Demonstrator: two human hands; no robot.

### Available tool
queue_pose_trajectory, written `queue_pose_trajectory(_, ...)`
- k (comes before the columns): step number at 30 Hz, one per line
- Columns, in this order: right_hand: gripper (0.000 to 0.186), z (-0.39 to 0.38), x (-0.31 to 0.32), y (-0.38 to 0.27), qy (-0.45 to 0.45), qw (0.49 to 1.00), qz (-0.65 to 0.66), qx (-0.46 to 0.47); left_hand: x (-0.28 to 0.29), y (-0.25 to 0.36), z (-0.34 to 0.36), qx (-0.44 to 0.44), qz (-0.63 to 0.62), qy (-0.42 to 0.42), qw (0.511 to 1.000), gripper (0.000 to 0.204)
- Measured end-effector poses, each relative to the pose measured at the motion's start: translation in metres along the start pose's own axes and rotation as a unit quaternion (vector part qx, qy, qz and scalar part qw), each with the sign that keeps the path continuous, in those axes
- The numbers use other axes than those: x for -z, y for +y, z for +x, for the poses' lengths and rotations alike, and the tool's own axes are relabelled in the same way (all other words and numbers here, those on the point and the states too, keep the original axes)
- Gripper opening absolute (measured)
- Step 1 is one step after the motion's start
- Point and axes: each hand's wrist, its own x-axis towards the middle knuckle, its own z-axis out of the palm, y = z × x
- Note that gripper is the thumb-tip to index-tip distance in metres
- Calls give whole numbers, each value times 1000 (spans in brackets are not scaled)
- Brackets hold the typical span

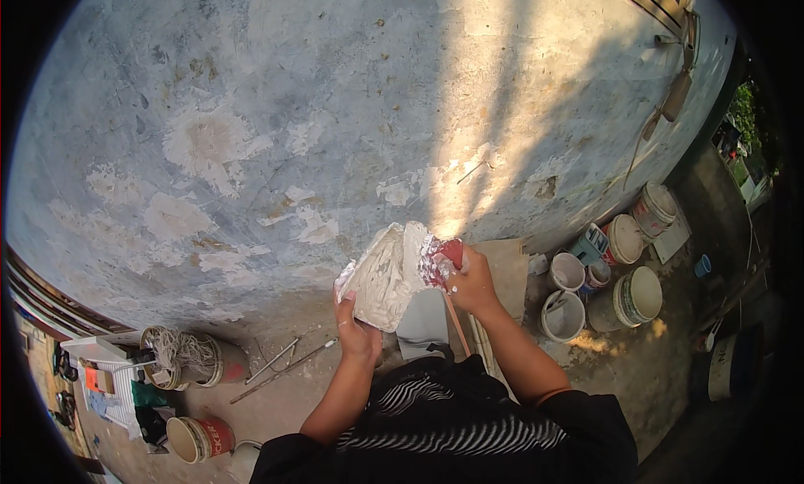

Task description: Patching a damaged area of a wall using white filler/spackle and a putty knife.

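Head view. At centre, the left hand (356,333) grips from beneath a flat board loaded with white plaster (383,276), fingers curled over its lower edge at about 7 o'clock of the board. The right hand (471,283) is closed round the red handle of a plaster-smeared trowel (437,260), whose blade lies against the board's 3 o'clock edge; a thin wooden stick (457,323) runs down from this hand toward 6 o'clock. Both forearms enter from the lower edge, above a black-and-white striped garment (452,417). Behind the hands, from 9 through 12 to 2 o'clock, stands a weathered grey wall with flaking pale patches (251,132). At 3 o'clock of the hands a cluster of white plastic buckets (624,270) sits on the ground. At 8 o'clock a tin holding coiled string (180,357) stands near two thin metal rods (285,367), with a red-labelled bucket (199,438) below at 7 o'clock.
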Motion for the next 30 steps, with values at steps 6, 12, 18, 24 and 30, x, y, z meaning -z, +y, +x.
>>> queue_pose_trajectory(6,7,-10,-25,50,15,996,84,-20,1,-10,2,-6,24,7,1000,52)
queue_pose_trajectory(12,13,-13,-39,66,42,952,251,-171,11,-15,9,-5,7,29,1000,49)
queue_pose_trajectory(18,17,-8,-43,85,86,889,376,-245,46,-24,21,15,-4,58,998,49)
queue_pose_trajectory(24,20,6,-20,122,147,802,425,-394,73,-14,27,87,-49,103,990,57)
queue_pose_trajectory(30,12,15,-24,218,216,763,464,-395,107,-3,36,96,-88,126,983,59)
